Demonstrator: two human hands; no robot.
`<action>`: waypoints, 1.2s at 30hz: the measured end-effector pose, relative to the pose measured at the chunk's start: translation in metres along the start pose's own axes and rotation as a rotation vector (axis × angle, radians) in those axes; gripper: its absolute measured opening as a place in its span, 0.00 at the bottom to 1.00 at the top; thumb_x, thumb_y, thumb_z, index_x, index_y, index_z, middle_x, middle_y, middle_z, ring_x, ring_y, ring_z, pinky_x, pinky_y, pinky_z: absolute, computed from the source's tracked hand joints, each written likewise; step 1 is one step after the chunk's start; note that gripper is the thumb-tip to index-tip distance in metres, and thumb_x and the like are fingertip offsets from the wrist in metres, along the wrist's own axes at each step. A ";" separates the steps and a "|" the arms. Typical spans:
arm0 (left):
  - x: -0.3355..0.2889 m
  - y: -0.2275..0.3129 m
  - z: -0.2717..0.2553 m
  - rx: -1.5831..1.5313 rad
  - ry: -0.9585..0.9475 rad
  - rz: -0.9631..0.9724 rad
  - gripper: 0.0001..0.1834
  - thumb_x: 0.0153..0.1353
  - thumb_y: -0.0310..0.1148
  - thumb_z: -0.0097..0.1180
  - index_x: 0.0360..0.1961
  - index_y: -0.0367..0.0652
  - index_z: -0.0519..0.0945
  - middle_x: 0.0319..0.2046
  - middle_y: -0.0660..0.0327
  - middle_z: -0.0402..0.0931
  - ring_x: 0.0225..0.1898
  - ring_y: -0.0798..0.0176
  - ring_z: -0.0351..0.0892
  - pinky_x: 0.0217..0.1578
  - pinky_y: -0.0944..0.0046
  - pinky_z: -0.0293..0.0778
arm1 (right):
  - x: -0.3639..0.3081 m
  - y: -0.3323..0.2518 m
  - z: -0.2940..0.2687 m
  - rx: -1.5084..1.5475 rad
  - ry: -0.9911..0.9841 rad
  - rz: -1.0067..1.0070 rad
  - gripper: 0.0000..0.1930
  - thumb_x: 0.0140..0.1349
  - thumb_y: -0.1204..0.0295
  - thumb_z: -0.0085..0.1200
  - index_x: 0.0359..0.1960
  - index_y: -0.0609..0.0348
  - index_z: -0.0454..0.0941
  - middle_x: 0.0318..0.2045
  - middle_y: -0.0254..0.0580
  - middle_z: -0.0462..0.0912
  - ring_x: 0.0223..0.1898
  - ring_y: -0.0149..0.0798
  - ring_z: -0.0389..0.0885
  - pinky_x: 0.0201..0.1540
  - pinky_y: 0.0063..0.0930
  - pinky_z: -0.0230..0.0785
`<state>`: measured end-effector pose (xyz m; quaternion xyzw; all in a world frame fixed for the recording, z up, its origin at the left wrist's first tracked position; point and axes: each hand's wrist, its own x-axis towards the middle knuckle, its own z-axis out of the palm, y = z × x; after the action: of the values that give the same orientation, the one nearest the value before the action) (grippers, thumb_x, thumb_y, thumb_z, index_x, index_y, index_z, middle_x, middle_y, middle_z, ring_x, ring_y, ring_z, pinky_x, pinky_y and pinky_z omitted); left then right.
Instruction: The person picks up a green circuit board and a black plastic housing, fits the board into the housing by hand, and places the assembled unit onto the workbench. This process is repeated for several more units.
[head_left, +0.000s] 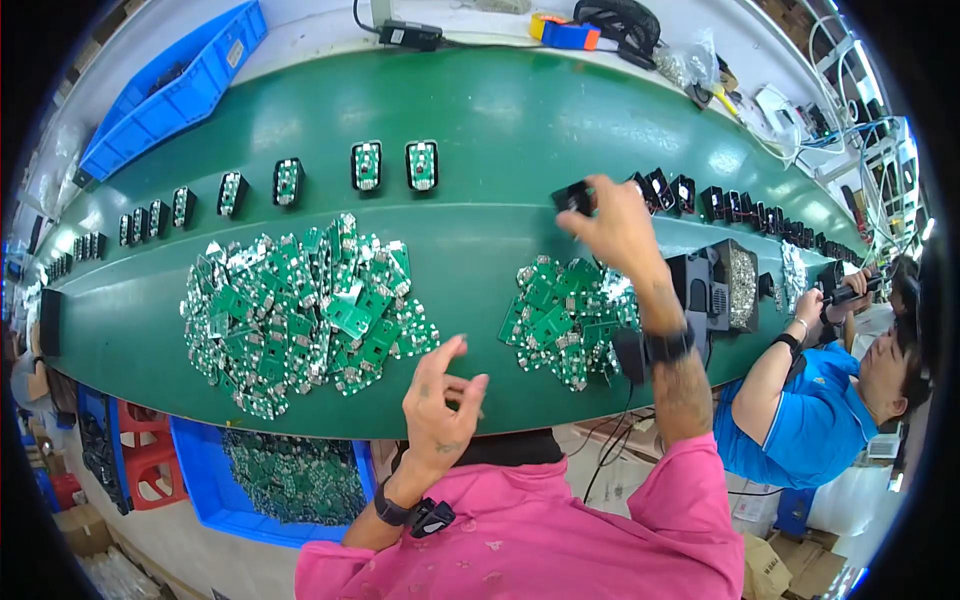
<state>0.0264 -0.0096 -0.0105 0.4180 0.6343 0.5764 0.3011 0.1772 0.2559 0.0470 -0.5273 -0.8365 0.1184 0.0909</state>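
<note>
Over the green table, my right hand reaches forward and grips a small black plastic case between thumb and fingers. Below that hand lies a smaller heap of green circuit boards. My left hand is raised near the table's front edge, fingers partly bent and apart, with nothing seen in it. A larger heap of circuit boards spreads to its left. Farther back, a row of black cases with boards in them runs leftward, the nearest filled case standing upright in the middle.
More black cases line the right side. A box of small metal parts stands beside a grey device. A blue bin sits back left; another blue bin of boards is below the edge. A co-worker in blue works at right.
</note>
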 end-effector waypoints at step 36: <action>0.006 0.005 -0.016 -0.131 -0.304 -0.191 0.10 0.67 0.29 0.58 0.41 0.34 0.87 0.59 0.55 0.67 0.44 0.68 0.77 0.45 0.69 0.76 | -0.153 -0.021 0.031 0.483 0.263 -0.190 0.11 0.60 0.85 0.56 0.43 0.63 0.84 0.37 0.45 0.82 0.37 0.40 0.79 0.39 0.33 0.73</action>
<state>0.0106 -0.0121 -0.0027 0.4178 0.5794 0.5153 0.4734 0.2159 0.1054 0.0193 -0.4206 -0.8106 0.2359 0.3322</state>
